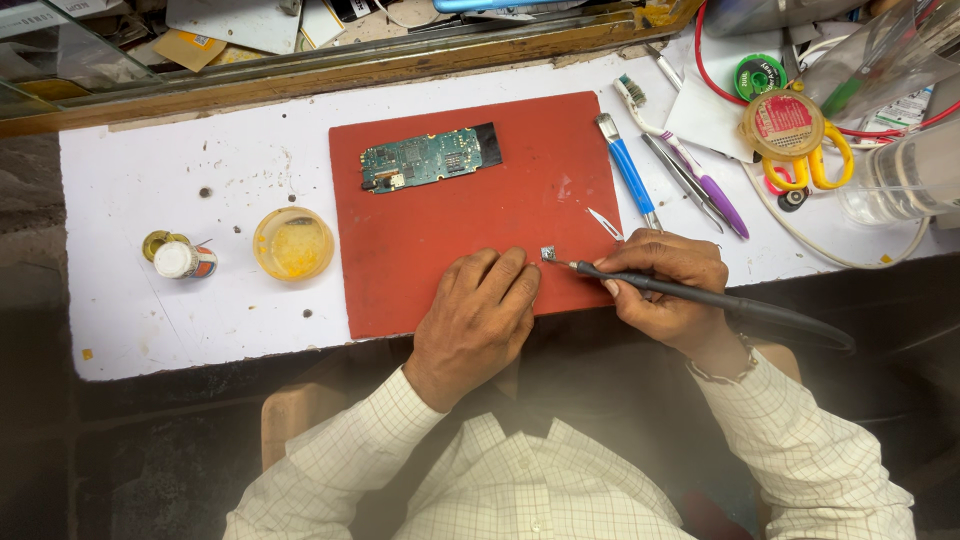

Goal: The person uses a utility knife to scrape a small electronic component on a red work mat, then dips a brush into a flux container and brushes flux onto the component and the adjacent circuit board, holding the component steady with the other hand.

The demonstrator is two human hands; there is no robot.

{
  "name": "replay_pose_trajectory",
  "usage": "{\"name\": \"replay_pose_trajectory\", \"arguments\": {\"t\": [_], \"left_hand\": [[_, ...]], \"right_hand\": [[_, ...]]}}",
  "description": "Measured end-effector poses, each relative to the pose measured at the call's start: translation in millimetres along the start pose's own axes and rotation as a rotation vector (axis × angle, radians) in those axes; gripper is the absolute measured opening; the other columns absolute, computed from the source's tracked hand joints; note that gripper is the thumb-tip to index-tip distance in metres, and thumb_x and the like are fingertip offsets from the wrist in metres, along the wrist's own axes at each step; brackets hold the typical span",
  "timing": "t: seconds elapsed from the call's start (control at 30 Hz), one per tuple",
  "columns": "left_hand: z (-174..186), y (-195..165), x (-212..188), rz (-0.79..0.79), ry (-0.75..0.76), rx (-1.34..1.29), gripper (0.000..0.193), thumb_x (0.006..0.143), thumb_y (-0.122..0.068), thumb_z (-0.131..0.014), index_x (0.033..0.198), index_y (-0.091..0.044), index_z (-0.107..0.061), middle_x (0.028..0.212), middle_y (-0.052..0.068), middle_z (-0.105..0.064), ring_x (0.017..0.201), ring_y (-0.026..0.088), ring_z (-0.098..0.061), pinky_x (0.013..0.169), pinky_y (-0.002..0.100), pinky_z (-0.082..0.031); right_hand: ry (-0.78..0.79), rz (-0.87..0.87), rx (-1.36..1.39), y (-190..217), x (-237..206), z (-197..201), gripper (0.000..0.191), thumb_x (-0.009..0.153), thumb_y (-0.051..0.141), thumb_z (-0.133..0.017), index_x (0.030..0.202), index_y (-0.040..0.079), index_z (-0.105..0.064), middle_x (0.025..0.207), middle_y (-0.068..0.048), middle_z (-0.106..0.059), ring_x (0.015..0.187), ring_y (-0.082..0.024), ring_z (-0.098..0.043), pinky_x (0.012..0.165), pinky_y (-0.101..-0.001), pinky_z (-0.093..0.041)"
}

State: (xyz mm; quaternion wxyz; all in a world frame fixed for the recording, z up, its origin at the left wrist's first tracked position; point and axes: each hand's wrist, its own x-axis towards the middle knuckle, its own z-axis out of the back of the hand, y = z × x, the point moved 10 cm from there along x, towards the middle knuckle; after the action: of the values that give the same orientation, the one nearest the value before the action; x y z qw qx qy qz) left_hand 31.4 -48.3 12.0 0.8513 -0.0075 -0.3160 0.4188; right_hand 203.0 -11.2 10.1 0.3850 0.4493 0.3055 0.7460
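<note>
Two hands worked at a red mat (440, 240): the right hand (665, 290) gripped a soldering iron (720, 300), tip on a small chip (548, 254). The left hand (480, 305) lay flat, empty, beside it. Steady tip contact seemed needed next.

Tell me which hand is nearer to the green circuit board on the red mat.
Left. The left hand rests on the red mat below the circuit board; the right hand, holding a dark tool, lies further right.

We see even, bright light on the bench (150, 300) beyond our fingers (500, 275), soft shadows beneath them, dim haze nearer our body, glare on clear plastic (900, 180) far right, edges bowed.
</note>
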Motion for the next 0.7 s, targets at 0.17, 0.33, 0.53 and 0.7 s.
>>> {"name": "replay_pose_trajectory", "arguments": {"t": [0.17,0.33,0.53,0.7], "left_hand": [[0.3,0.0,0.1,0.0,0.007,0.01,0.032,0.087,-0.009,-0.072,0.119,-0.002,-0.068,0.124,0.01,-0.062,0.111,0.026,-0.058,0.097,0.041,-0.051],[0.7,-0.4,0.9,0.004,0.009,0.02,0.038,0.088,-0.01,-0.072,0.124,-0.001,-0.068,0.125,0.009,-0.062,0.11,0.025,-0.058,0.097,0.041,-0.05],[1.3,-0.1,1.0,0.004,0.002,0.004,0.036,0.09,-0.009,-0.071,0.125,0.0,-0.068,0.126,0.009,-0.062,0.11,0.025,-0.057,0.098,0.041,-0.05],[-0.4,0.3,0.5,0.004,0.021,-0.002,0.039,0.088,-0.01,-0.071,0.125,0.001,-0.068,0.126,0.01,-0.061,0.11,0.026,-0.057,0.098,0.042,-0.05]], "right_hand": [[0.003,0.028,0.013,0.7,-1.5,0.4,0.017,0.081,-0.003,-0.068,0.098,-0.004,-0.071,0.077,-0.009,-0.068,0.06,-0.007,-0.056,0.053,-0.0202,-0.039],[-0.009,0.02,0.006,-2.4,-3.9,3.2,0.016,0.079,-0.004,-0.067,0.095,-0.003,-0.071,0.076,-0.009,-0.067,0.056,-0.007,-0.052,0.051,-0.0196,-0.036],[-0.021,0.025,0.007,-1.5,-3.1,5.2,0.015,0.082,-0.002,-0.07,0.097,-0.003,-0.071,0.076,-0.008,-0.067,0.055,-0.006,-0.052,0.051,-0.0195,-0.035],[0.004,0.048,-0.007,2.5,-1.4,0.9,0.017,0.081,-0.001,-0.07,0.097,-0.004,-0.072,0.077,-0.009,-0.068,0.056,-0.007,-0.054,0.052,-0.0202,-0.038]]}}
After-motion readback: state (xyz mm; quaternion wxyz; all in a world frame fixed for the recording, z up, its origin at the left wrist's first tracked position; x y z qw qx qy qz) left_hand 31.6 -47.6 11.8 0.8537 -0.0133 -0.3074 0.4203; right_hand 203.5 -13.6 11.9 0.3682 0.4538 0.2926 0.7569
